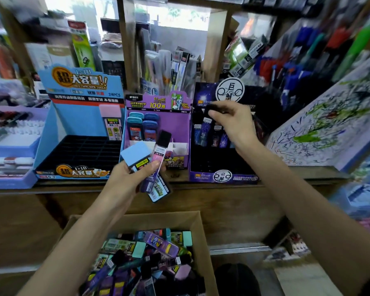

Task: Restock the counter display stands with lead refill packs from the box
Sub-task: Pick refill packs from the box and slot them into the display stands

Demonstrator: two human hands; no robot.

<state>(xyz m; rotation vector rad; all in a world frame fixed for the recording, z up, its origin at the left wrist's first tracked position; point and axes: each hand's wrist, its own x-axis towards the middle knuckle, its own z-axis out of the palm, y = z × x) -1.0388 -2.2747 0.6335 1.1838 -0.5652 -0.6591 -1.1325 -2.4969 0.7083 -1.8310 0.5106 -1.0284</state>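
Note:
Three display stands line the counter: a blue stand (58, 122) with one pink-capped pack, a purple stand (184, 122) with several blue-capped packs, and a dark stand (201, 174) with several dark packs. My left hand (126, 178) is shut on a few lead refill packs (156, 165), one blue-capped, one black-capped, in front of the purple stand. My right hand (233, 122) pinches a black-capped pack (215, 107) over the back row of the dark stand. Below, the cardboard box (201, 231) holds several mixed packs.
Purple pen trays (13, 146) sit at the left. A scribbled test board (329, 129) leans at the right. Tall pen packs (175, 69) stand behind the stands. A wooden counter front (233, 201) lies between the stands and the box.

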